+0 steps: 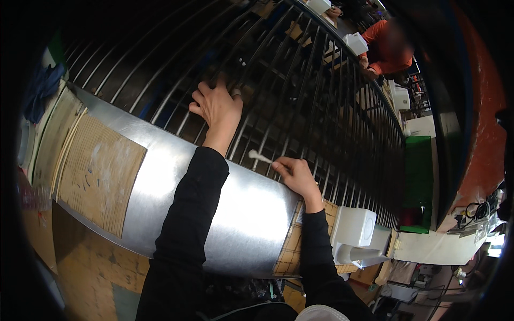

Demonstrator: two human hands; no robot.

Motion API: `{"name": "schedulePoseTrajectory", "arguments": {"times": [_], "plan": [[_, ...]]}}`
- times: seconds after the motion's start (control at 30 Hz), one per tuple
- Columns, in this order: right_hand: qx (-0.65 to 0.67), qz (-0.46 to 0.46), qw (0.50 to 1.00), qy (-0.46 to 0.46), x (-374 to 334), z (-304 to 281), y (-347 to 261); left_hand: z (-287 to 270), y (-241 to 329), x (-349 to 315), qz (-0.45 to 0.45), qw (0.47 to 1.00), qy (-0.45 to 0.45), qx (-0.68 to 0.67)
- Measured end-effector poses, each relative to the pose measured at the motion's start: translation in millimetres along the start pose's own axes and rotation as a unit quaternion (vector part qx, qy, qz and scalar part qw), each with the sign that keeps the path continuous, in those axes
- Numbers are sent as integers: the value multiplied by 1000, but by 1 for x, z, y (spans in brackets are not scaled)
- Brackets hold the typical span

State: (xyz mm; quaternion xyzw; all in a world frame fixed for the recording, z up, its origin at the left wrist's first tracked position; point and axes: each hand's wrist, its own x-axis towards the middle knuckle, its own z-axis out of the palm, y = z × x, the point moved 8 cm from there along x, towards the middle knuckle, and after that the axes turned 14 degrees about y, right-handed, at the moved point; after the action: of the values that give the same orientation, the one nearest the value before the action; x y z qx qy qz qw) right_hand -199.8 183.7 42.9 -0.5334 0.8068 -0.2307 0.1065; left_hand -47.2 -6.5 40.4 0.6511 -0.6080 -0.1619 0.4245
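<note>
My left hand (219, 108) reaches palm-down over a rack of parallel metal bars (160, 109). Its fingers are spread, with some bent and their tips dim against the dark gaps. A pale band or small piece shows by one finger; I cannot make out which. Nearer me and to the right, my right hand (294, 174) pinches a thin white stick (262, 157) with a thicker, rounded white end. That end points left, above the bars beside the rack's near edge. I cannot tell whether it is a swab or a small brush.
A shiny metal sheet (235, 214) lies under my forearms, with ridged cardboard (99, 171) on its left. White plastic containers (353, 227) stand right of my right arm. Across the rack sits a person in orange (388, 45). A green panel (417, 182) is at right.
</note>
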Motion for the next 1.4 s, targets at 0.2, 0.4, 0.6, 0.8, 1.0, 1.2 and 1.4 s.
{"name": "schedulePoseTrajectory", "arguments": {"times": [0.2, 0.4, 0.6, 0.8, 1.0, 1.2, 1.4], "plan": [[22, -4, 994, 111, 4, -13, -1, 9, 22, -17, 66, 996, -47, -36], [73, 120, 948, 285, 1, -49, 38, 20, 42, -77, 178, 962, -186, 91], [16, 81, 961, 262, 6, -41, 39, 34, 42, -104, 213, 938, -231, 146], [-146, -16, 983, 113, 34, 2, 12, 41, 42, -110, 205, 943, -232, 120], [-228, -13, 972, 56, 65, 22, 17, 45, 45, -113, 207, 939, -238, 135], [-240, -7, 968, 74, 127, 25, 26, 41, 47, -110, 221, 939, -228, 134], [-292, 34, 956, 16, 89, 31, 27, 41, 48, -110, 207, 941, -235, 127]]}}
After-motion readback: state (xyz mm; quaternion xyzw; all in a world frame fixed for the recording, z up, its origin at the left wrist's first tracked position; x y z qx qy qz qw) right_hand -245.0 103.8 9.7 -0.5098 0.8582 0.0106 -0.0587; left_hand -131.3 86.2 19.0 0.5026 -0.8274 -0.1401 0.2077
